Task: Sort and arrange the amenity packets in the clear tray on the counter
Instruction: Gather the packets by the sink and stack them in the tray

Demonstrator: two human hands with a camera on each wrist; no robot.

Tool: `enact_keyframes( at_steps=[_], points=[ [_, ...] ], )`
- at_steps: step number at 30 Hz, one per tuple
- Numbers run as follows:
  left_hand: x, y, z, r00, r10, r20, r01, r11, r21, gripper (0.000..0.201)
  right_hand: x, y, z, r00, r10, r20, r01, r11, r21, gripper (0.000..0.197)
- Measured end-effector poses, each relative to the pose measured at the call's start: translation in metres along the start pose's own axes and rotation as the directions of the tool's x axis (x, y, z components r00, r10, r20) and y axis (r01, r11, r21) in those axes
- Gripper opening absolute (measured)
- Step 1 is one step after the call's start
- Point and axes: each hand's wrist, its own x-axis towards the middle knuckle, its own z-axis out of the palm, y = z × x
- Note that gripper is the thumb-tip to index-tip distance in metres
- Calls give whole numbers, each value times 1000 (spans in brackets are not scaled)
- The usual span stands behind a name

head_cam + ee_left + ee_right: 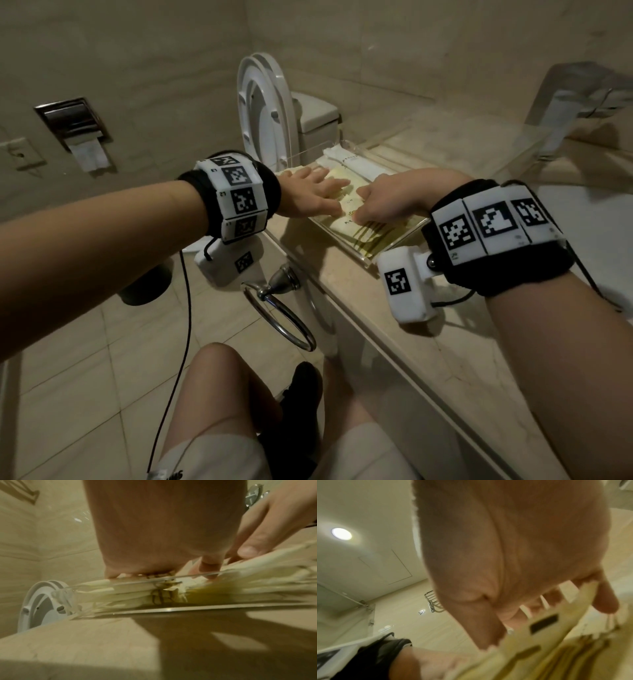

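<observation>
Head view puts both hands over the clear tray (pixel 402 240), which sits on the beige stone surface (pixel 428 346) at centre frame, near its edge. The left hand (pixel 310 195) lies flat, fingers straight and spread, pressing down on the cream amenity packets (pixel 342 226) in the tray; its grip is fully open and closed round nothing. The right hand (pixel 387 198) bends downward at the knuckles, fingertips on the same packets just beside the left hand's fingers. From here I cannot tell whether it pinches a packet or only presses. Long white packets (pixel 359 164) lie along the tray's far side, untouched by either hand.

Left wrist view looks in low through the tray's clear side wall (pixel 154 580) and shows what the head view hides: the packets are piled several deep, edges fanned and uneven. The right hand's fingers (pixel 248 550) rest on the top packet at the upper right of that frame.

Right wrist view, blurred, shows the thumb (pixel 481 632) and the other fingers meeting the serrated edge of a cream packet (pixel 544 627) with a dark rectangle printed on it. The fingers look only lightly bent.

A raised toilet seat (pixel 263 106) stands beyond the tray at upper centre, and a chrome towel ring (pixel 277 315) hangs below the surface's front edge.
</observation>
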Motion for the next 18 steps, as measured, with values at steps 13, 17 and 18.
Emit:
enact_keyframes(
  at_steps=[13,17,18],
  points=[
    [-11,4,3,1000,-5,-10,4,998,-60,56,-11,-8,17,993,46,105,-36,995,-93,64],
    [-21,13,4,1000,8,-19,-9,998,-58,52,-8,-8,24,991,55,121,-48,997,-64,67],
    [-22,13,5,1000,8,-23,-9,997,-72,52,-8,-7,25,991,58,120,-52,997,-55,67]
  ],
)
